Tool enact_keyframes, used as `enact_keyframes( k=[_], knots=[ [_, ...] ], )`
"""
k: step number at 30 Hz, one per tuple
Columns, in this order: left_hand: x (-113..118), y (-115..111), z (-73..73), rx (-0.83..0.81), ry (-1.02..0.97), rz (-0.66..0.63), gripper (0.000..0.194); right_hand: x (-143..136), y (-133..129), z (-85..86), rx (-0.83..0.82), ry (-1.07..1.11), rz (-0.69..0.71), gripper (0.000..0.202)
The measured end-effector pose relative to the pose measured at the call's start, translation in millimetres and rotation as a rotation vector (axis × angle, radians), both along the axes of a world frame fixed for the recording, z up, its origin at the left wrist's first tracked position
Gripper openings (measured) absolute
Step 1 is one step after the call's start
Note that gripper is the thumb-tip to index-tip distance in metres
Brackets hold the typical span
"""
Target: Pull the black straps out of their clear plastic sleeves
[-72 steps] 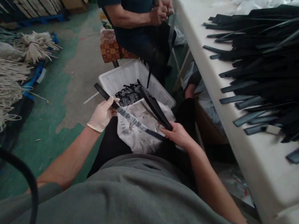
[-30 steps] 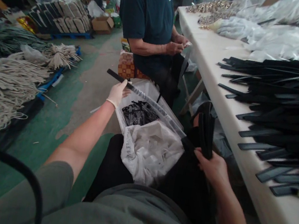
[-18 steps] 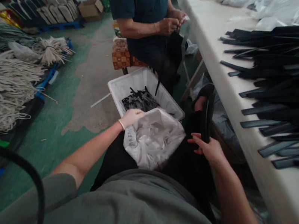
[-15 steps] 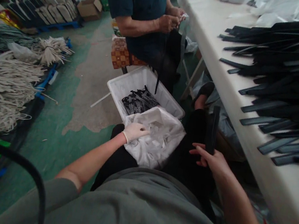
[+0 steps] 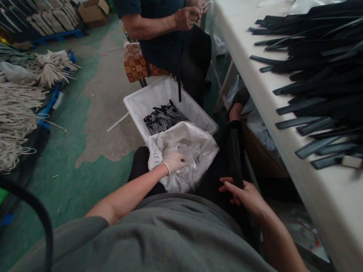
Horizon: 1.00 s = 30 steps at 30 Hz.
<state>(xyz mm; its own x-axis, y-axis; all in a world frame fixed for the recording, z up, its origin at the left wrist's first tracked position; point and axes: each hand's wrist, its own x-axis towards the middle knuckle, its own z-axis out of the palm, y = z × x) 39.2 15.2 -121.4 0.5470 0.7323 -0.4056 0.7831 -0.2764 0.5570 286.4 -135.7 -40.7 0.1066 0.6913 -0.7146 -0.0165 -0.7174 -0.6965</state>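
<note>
My left hand (image 5: 175, 161), in a pale thin glove, is inside the mouth of a white woven sack (image 5: 206, 144) on my lap. Its fingers are curled together over small clear plastic pieces (image 5: 192, 153); what they pinch is too small to make out. On the right, my right hand (image 5: 243, 194) grips the lower end of a flat black strap (image 5: 236, 158), which points up and away from me. Some fingers of that hand stick out to the left. Beyond the sack stands a white plastic bin (image 5: 137, 105) with black strips (image 5: 165, 117) in it.
A long white table (image 5: 262, 82) runs along my right, with a pile of black straps (image 5: 341, 83) overhanging its edge. Across from me sits a co-worker (image 5: 152, 16) handling a strip. Bundles of cream cords (image 5: 2, 112) lie at left; a cardboard box (image 5: 94, 12) stands behind.
My left hand has moved from the sack's left rim into its mouth. My right hand has tilted the black strap leftward at its top. The whole view has shifted slightly.
</note>
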Motion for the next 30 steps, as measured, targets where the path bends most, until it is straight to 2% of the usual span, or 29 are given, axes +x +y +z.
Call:
enact_keyframes(
  k=[3,5,7,11,14,16,19,22,26,30],
  knots=[
    [-6.2,9.6,8.2,0.006,-0.029,0.019,0.021,-0.4,-1.3,2.2,0.003,0.001,-0.012,0.040],
    [-14.7,21.3,23.0,0.036,-0.044,0.038,0.024,-0.6,-2.4,3.4,0.012,0.005,-0.008,0.039],
    [-25.1,37.2,45.3,0.106,-0.076,0.069,0.027,-0.9,-1.8,5.2,0.023,0.014,0.009,0.038],
    [-44.6,67.8,101.5,0.273,-0.255,0.213,0.023,-2.9,7.7,15.6,0.056,0.047,0.055,0.038],
    [-53.2,76.0,135.0,0.232,-0.467,0.312,0.023,-6.2,21.0,30.9,0.115,0.085,0.086,0.042],
    [-55.6,72.3,144.9,0.170,-0.582,0.352,0.024,-9.8,31.2,42.5,0.161,0.109,0.095,0.045],
    [-55.7,57.1,138.8,0.112,-0.648,0.363,0.021,-18.4,46.5,55.2,0.203,0.123,0.096,0.046],
    [-53.7,35.9,116.3,0.129,-0.613,0.316,0.014,-30.0,61.6,55.8,0.218,0.122,0.108,0.041],
    [-49.4,6.0,88.2,0.224,-0.541,0.203,0.007,-49.2,80.1,39.8,0.174,0.163,0.122,0.032],
    [-44.2,-18.6,79.1,0.236,-0.540,0.127,0.009,-72.3,93.3,21.2,0.072,0.237,0.096,0.027]
  ],
)
